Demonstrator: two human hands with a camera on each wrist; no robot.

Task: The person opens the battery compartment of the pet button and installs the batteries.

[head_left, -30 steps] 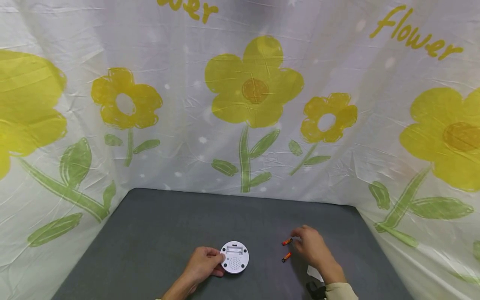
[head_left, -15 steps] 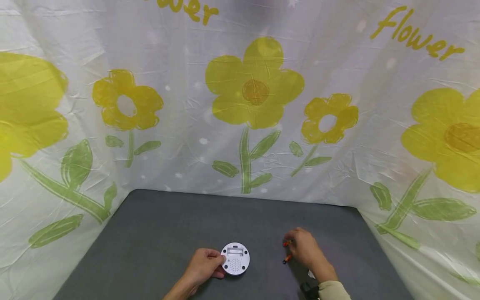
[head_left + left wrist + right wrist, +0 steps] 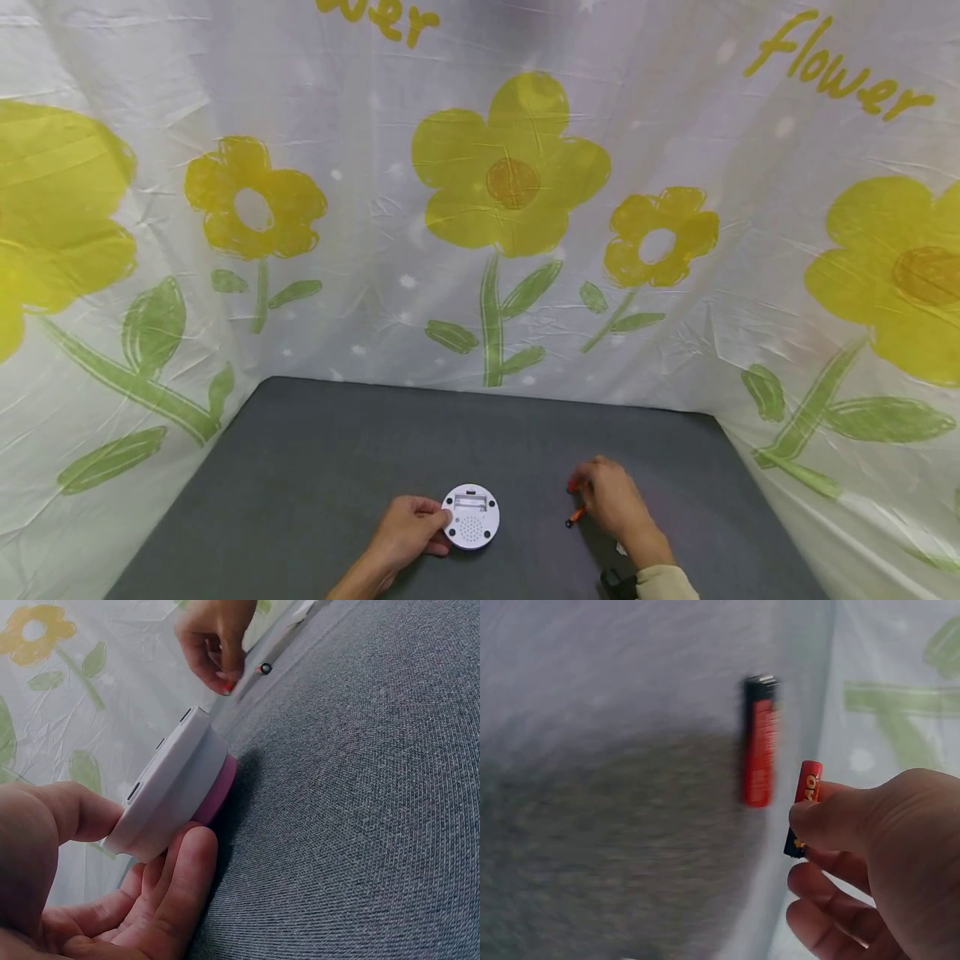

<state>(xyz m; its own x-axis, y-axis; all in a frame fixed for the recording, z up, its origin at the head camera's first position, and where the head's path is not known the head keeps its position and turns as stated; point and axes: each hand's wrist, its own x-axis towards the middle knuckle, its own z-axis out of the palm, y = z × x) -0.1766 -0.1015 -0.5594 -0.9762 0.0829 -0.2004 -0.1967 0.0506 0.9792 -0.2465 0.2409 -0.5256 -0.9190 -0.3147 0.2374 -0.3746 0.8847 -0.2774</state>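
Battery right of the white disc no longer lies loose: my right hand pinches it in its fingers, so I judge one secured, while a second battery lies on the counter, also right of the disc. My left hand grips the disc's left edge. Overhead I see its open slot; only the left wrist view shows its pink base.

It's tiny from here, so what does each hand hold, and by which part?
Left hand: the disc, by its rim. Right hand: a battery, near its middle.
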